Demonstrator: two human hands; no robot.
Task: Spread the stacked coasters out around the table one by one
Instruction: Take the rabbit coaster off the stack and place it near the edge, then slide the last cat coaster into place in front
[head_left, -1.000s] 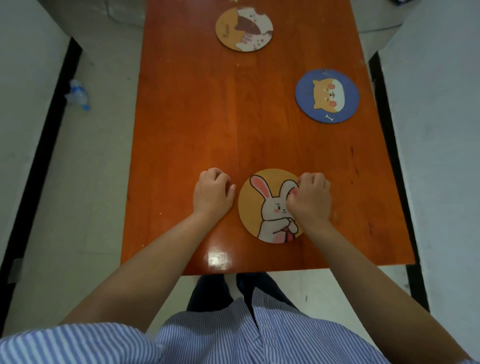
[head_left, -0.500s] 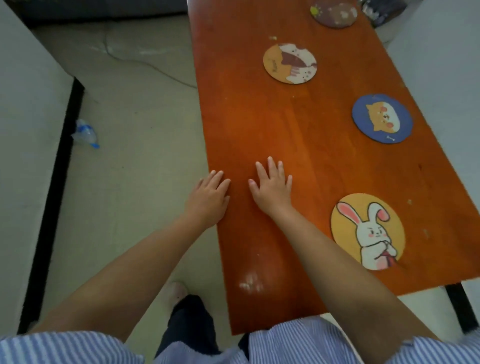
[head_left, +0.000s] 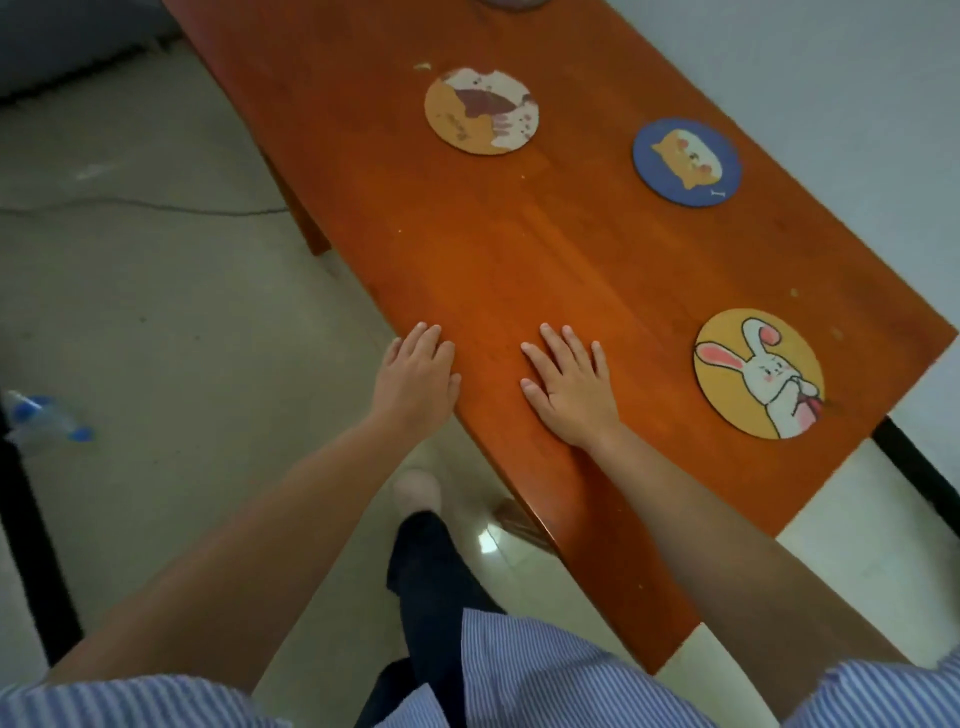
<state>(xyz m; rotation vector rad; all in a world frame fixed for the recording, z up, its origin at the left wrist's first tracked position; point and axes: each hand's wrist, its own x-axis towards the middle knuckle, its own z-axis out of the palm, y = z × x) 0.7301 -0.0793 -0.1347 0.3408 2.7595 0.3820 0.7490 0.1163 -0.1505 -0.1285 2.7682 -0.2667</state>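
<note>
Three round coasters lie apart on the orange-brown wooden table (head_left: 519, 260). A yellow rabbit coaster (head_left: 758, 373) sits near the table's right front corner. A blue one with an orange dog (head_left: 685, 162) lies farther back on the right, and a tan and white one (head_left: 481, 111) farther back in the middle. The edge of a dark coaster (head_left: 511, 4) shows at the top of the frame. My right hand (head_left: 571, 389) rests flat on the table, fingers spread, left of the rabbit coaster and apart from it. My left hand (head_left: 415, 376) lies flat at the table's left edge. Both hold nothing.
Left of the table is grey floor with a cable (head_left: 156, 208) and a plastic bottle (head_left: 44, 421). A white wall runs along the table's right side. My dark trouser leg and foot (head_left: 421, 493) stand beside the table's near left edge.
A second ago my right hand was shut at the rabbit coaster and my left fist lay beside it. Both hands have since opened and moved left, leaving the coaster. My view has swung left.
</note>
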